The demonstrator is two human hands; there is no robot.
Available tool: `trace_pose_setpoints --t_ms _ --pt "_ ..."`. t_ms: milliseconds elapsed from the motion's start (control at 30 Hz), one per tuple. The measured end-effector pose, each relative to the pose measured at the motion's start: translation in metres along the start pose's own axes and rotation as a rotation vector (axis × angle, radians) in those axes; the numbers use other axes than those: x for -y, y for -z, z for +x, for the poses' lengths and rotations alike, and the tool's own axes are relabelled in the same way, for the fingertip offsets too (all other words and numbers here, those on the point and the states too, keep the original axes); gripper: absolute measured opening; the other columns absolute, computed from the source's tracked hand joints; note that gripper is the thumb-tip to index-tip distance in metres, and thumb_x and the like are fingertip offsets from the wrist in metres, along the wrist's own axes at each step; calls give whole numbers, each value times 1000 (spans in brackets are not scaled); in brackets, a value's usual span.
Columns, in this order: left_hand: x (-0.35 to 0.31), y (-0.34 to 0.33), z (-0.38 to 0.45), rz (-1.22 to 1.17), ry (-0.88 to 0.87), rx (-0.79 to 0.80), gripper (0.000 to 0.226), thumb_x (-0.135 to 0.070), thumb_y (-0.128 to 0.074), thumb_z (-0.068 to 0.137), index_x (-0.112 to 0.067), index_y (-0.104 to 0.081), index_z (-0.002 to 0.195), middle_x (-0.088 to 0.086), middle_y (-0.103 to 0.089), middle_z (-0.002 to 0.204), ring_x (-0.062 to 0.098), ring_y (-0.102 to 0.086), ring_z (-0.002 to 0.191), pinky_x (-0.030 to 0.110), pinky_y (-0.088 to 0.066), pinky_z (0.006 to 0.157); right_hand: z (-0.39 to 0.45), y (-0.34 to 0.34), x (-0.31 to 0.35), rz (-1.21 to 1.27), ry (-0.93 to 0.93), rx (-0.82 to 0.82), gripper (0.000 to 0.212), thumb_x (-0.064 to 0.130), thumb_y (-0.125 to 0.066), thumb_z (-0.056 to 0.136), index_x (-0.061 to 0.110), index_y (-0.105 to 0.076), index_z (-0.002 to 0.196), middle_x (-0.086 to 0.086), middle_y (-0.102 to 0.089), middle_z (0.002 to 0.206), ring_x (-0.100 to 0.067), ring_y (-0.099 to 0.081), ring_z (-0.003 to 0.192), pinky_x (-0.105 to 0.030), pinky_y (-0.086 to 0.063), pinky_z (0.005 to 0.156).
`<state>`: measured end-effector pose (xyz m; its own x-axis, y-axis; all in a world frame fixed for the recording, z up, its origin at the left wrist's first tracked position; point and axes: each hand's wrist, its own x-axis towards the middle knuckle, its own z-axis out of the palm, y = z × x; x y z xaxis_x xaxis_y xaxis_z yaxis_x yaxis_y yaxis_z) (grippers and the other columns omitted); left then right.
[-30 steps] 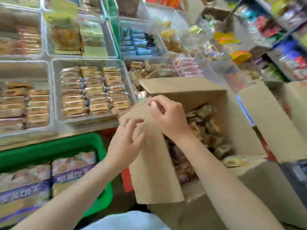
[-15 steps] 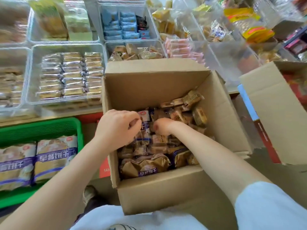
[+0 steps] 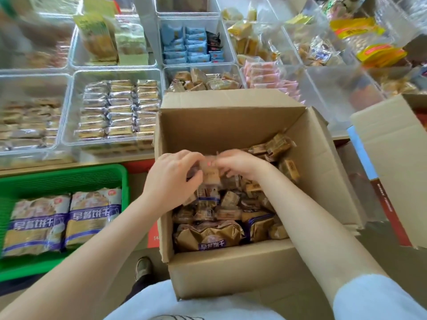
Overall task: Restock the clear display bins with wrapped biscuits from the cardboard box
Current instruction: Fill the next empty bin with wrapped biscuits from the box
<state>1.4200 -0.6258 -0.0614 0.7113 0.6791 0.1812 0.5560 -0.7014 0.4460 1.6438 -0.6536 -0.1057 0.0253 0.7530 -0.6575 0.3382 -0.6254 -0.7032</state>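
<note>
Shop shelving packed with sweets is filling the background. Both hands are reaching into the open brown cardboard box (image 3: 231, 271): the left hand (image 3: 172, 179) and right hand (image 3: 240, 163) are curling their fingers (image 3: 184, 158) round a small clear-wrapped tan biscuit (image 3: 210, 172), lifting it above the loose heap of brown wrapped biscuits (image 3: 231, 204). Beyond the box, clear plastic display bins (image 3: 76, 88) are sitting on the desk, one holding biscuits in rows. Left of the box, a green plastic basket (image 3: 69, 176) is holding larger packs.

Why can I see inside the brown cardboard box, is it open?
Open. The brown cardboard box has its flaps folded back, showing small wrapped biscuits inside.
</note>
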Motion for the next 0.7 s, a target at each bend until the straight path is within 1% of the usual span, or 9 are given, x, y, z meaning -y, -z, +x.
trace_pose_setpoints --t_ms 67,133,233,300,367,467,567,600,700 --pt "-2 8 -6 -217 129 -46 47 -30 -64 94 -25 -51 139 -12 -56 131 7 -55 115 24 -38 98 -16 8 23 405 157 113 26 28 -56 100 11 -66 116 -11 -67 105 -20 -62 89 -29 -49 76" --pt "-7 24 -7 -571 295 -77 54 -36 -64 95 -29 -41 143 -24 -50 128 -12 -49 115 11 -37 98 -26 7 44 528 296 186 35 27 -54 101 2 -60 125 -22 -58 112 -23 -57 88 -31 -46 74" --pt "4 55 -3 -979 430 -116 54 -43 -67 93 -23 -49 139 -4 -66 112 4 -68 97 21 -56 75 -33 -10 79 471 416 193 46 26 -60 97 -8 -54 127 -22 -52 108 -21 -53 84 -30 -43 72" --pt "29 78 -4 -1040 464 -142 42 -46 -70 90 -24 -61 124 -1 -72 101 15 -70 91 26 -57 70 -37 -32 107 439 456 145 36 24 -60 98 -5 -58 119 -19 -55 102 -19 -52 83 -28 -43 73" --pt "64 99 -8 -1056 503 -104 26 -37 -71 90 -24 -66 113 -2 -75 97 18 -71 92 32 -58 75 -30 -60 137 469 468 15 24 25 -61 98 6 -66 111 -13 -65 101 -21 -60 90 -27 -50 75" --pt "126 127 -17 -1094 556 5 21 -25 -74 89 -21 -70 109 -2 -77 98 19 -74 93 39 -60 84 -4 -114 190 508 485 -149 26 32 -66 95 12 -70 111 -12 -73 108 -31 -67 104 -43 -53 95" --pt "207 159 -32 -1131 589 -17 22 -20 -72 91 -14 -69 112 -1 -77 95 14 -73 84 27 -58 74 36 -177 251 447 477 -230 22 22 -63 98 6 -68 113 -5 -76 96 -14 -71 83 -26 -56 77" --pt "237 169 -37 -1121 601 -35 22 -20 -70 93 -13 -69 113 -1 -77 94 12 -72 82 23 -56 70 52 -199 271 397 466 -243 20 18 -63 99 6 -69 113 -3 -76 93 -12 -70 79 -24 -55 75" --pt "325 197 -52 -1056 652 -82 20 -20 -68 95 -14 -70 114 -1 -76 93 5 -70 76 21 -53 69 103 -256 321 197 395 -235 23 23 -65 98 13 -71 117 2 -76 102 -10 -70 87 -30 -55 79"
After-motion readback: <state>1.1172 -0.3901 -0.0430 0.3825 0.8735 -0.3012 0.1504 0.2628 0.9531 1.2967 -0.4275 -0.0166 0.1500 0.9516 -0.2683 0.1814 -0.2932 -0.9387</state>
